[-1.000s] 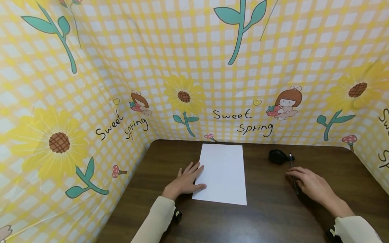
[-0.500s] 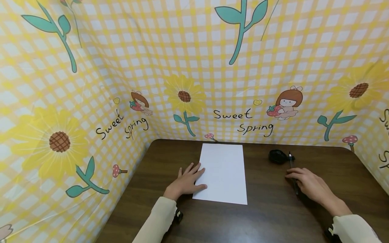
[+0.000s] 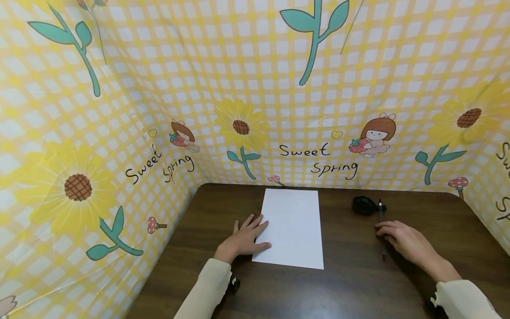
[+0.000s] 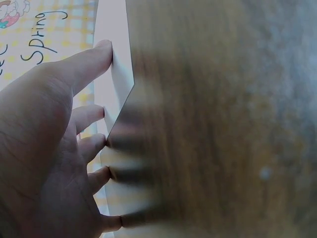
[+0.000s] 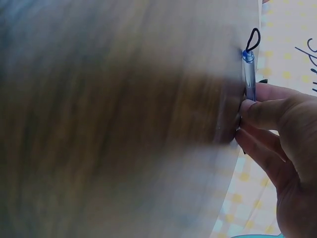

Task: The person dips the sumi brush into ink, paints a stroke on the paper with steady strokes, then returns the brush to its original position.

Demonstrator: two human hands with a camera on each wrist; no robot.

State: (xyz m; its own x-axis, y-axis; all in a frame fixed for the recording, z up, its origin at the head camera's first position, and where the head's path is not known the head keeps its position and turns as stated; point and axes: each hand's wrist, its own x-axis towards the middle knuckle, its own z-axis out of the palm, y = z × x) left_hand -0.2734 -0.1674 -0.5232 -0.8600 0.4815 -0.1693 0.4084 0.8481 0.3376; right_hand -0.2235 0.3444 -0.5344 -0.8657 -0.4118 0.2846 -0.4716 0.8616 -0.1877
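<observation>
A white sheet of paper [image 3: 292, 228] lies on the dark brown table. My left hand [image 3: 244, 238] rests at its left edge, fingers spread, with the thumb and some fingertips over the paper; the left wrist view shows the straight thumb [image 4: 89, 64] along it. To the right, my right hand [image 3: 404, 239] pinches a slim writing brush [image 3: 380, 215] between thumb and fingers. Its far end, white with a dark tip, overlaps a black rounded object [image 3: 363, 205]. In the right wrist view the brush [image 5: 249, 69] has a clear barrel, a blue end and a black cord loop.
The dark wooden table [image 3: 346, 283] reaches back to a yellow checked cloth [image 3: 303, 119], printed with flowers and lettering, that hangs behind and along the sides. A black band with a small device [image 3: 234, 282] sits on each wrist.
The near end of the brush has swung slightly left in my right hand, after a tiny shift of that hand. My left hand and the paper stay in place.
</observation>
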